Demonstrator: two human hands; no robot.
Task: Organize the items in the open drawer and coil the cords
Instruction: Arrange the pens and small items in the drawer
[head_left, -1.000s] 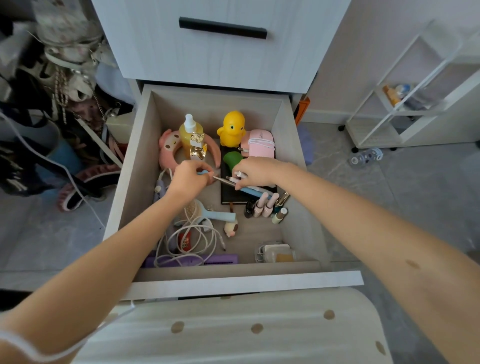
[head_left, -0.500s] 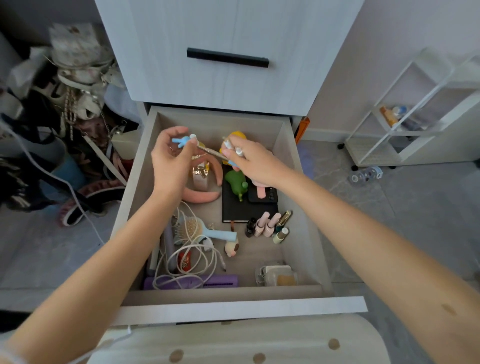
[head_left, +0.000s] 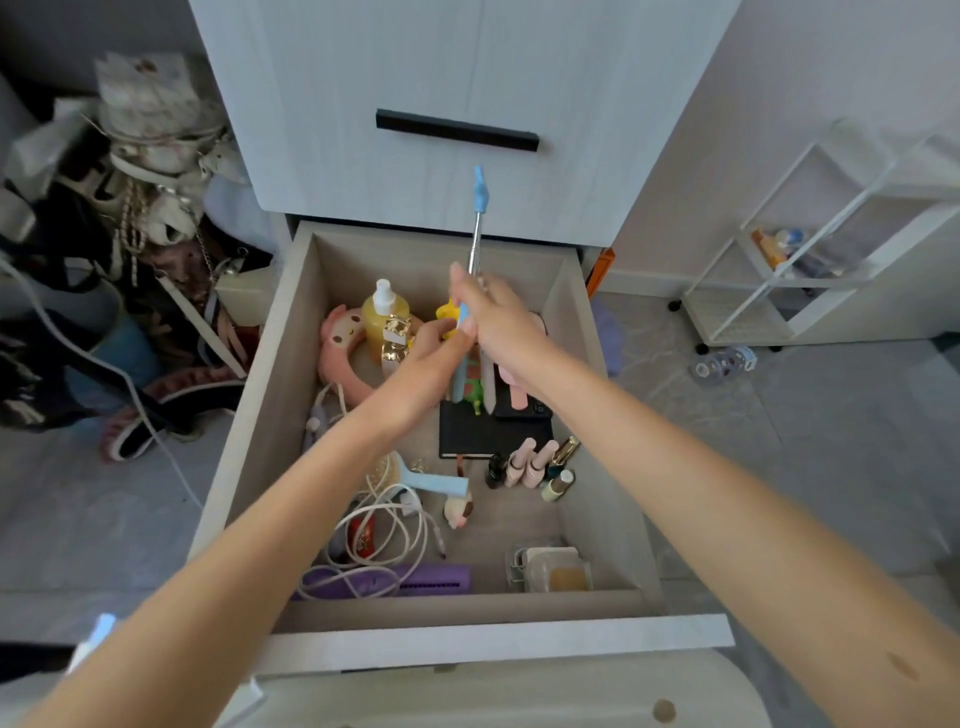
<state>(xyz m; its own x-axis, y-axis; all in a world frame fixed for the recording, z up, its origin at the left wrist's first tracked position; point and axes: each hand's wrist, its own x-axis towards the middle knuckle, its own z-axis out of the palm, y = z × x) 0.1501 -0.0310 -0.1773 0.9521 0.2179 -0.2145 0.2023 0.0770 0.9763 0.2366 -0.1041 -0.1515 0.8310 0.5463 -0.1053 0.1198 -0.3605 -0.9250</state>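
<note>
The open drawer (head_left: 467, 639) fills the middle of the view. Above its back half, my right hand (head_left: 501, 325) grips a small bundle of pens (head_left: 477, 228) upright, with a blue-tipped metal one sticking up highest. My left hand (head_left: 434, 353) holds the bundle's lower ends from the left. A tangle of white cords (head_left: 387, 530) lies loose at the drawer's front left, over a purple case (head_left: 439, 579). Behind it lies a blue-handled hairbrush (head_left: 439, 483). A black notebook (head_left: 493, 434) and several nail polish bottles (head_left: 535, 462) sit on the right.
A yellow bottle (head_left: 384, 317) and pink headband (head_left: 337, 356) stand at the back left, a clear box (head_left: 550, 571) at the front right. The closed drawer above has a black handle (head_left: 457, 131). Bags (head_left: 135, 218) pile up left, a white rack (head_left: 831, 260) right.
Both hands lifted the pens off the notebook and turned them from lying flat to upright. My left hand slid from the blue tip down to the lower ends.
</note>
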